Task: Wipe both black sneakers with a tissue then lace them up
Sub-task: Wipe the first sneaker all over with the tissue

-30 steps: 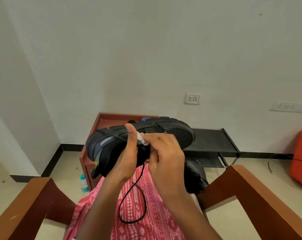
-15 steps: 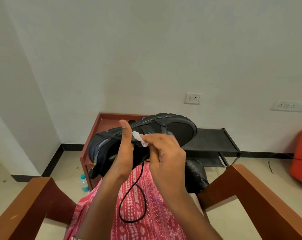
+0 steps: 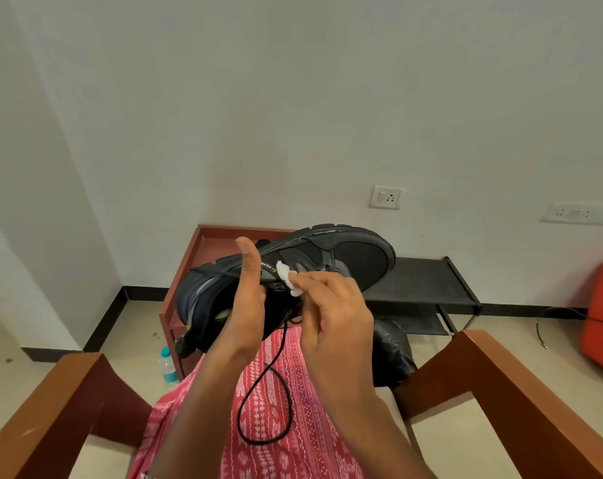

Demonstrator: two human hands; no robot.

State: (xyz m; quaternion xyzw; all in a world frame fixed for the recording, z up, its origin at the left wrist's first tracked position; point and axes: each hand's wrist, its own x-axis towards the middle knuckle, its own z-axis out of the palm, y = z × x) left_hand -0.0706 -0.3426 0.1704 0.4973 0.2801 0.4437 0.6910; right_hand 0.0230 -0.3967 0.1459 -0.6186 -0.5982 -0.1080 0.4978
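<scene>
Weight is the first question with the black sneaker (image 3: 293, 271), a shoe of mesh and synthetic panels with a thick rubber sole. It is held in the air above the person's lap, on its side, sole edge uppermost and toe to the right. I judge it light enough for one hand, stiff at the sole and heel, and softer at the mesh of the toe. The firm sole edge and the opening seem the good places to take it.

The left hand (image 3: 245, 305) grips it near there, thumb upright against the sole edge, the other fingers hidden behind the shoe. The right hand (image 3: 331, 305) is curled and pinches a small crumpled white tissue (image 3: 293, 280) against the side panel, just beside the left thumb.

A thin black lace (image 3: 265, 402) hangs from the shoe in a loose loop over the pink patterned cloth (image 3: 293, 444) on the lap. It is limp and can tangle, so I think it is better taken near its end. The tissue is very light and weak, and it may tear or shed on the rough mesh if it is pressed hard.

Small pale lettering (image 3: 268, 269) with a yellow-green mark stands on the side panel next to the tissue, but it is too small to read.
</scene>
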